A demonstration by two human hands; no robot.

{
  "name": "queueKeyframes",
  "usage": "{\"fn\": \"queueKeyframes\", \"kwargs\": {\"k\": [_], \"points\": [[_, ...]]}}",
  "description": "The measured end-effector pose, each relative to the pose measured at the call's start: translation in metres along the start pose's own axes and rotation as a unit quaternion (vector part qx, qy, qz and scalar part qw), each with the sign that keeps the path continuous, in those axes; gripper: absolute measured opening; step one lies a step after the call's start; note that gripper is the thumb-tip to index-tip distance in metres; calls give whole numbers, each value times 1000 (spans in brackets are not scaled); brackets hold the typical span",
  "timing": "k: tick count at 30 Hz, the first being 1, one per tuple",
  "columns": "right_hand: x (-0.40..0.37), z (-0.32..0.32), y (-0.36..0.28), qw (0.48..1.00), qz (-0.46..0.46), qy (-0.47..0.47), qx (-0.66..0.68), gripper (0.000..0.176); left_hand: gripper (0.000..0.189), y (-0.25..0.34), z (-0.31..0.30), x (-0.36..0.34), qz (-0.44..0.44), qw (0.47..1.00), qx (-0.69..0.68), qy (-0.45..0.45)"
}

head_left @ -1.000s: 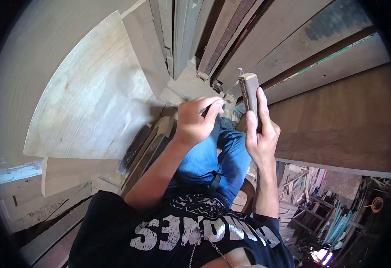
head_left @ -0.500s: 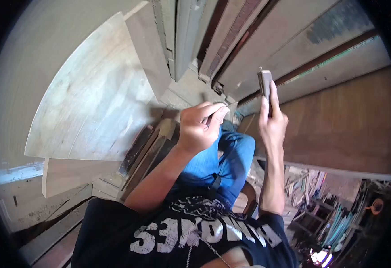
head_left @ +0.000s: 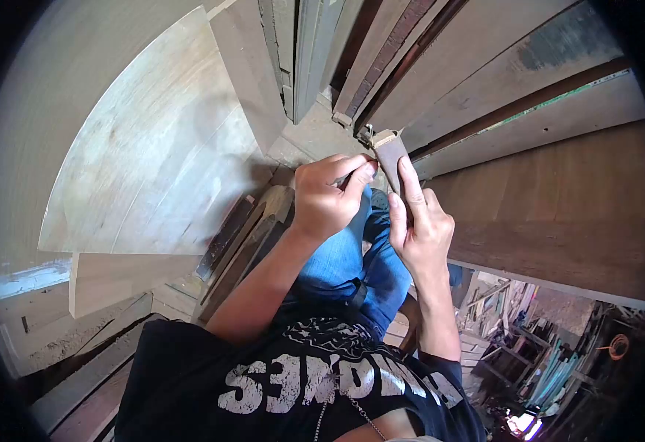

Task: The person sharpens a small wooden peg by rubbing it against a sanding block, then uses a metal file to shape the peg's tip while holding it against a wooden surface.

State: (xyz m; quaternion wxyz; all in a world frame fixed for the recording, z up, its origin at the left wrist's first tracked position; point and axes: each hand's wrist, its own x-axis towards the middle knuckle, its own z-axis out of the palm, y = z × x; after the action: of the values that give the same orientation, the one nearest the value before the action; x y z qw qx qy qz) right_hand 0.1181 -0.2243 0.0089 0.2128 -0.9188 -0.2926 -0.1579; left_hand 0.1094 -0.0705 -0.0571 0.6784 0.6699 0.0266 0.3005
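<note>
Nearest, a chain hangs over your dark, lettered shirt, with your blue jeans beyond. Your left hand is curled nearly closed, thumb against forefinger; you cannot tell whether it pinches something small. Your right hand is partly open, gripping a brown-faced block between thumb and fingers. The block tilts above your knees, its pale end upward, close by your left fingertips. Farther off, a curved pale panel stands left and long boards lean right.
</note>
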Motion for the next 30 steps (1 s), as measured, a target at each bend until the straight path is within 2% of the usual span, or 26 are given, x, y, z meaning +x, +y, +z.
{"fn": "queueKeyframes", "kwargs": {"k": [3,5,6,7,9,10,11,12,14,18,19,21,27,30], "points": [[0,9,9,999,-5,-12,-36,52,12,-1,-5,0,17,997,75,-21],[9,17,18,998,-12,40,-42,52,11,3,-1,-1,7,998,63,8],[19,12,32,975,94,-71,-187,52,10,14,-2,-2,22,999,46,-5],[25,11,49,974,157,-52,-156,49,8,21,-4,-1,40,998,30,-27],[22,-3,58,970,242,-22,3,49,9,15,-1,-3,74,997,30,-17],[21,-5,54,980,200,3,14,49,9,7,-1,4,50,998,27,-11],[14,-10,50,979,205,-9,11,49,10,4,-1,-2,8,1000,22,-12],[16,-16,37,978,201,-7,52,49,10,5,-2,-7,0,1000,21,-14],[22,-22,21,978,171,11,116,51,8,6,-5,2,-84,995,-27,-37],[11,-22,3,990,33,-3,137,49,9,11,-2,4,-92,991,-93,19],[17,-16,-4,988,-32,43,142,51,9,12,-6,4,-94,991,-90,20],[14,-15,-5,995,-24,-5,100,53,12,15,-13,5,-115,991,-49,-41],[22,-4,5,997,-28,-18,63,54,11,8,-11,6,-76,997,-21,-25],[34,-2,34,997,31,-29,-64,55,10,23,-4,0,-38,997,-37,-48]]}}
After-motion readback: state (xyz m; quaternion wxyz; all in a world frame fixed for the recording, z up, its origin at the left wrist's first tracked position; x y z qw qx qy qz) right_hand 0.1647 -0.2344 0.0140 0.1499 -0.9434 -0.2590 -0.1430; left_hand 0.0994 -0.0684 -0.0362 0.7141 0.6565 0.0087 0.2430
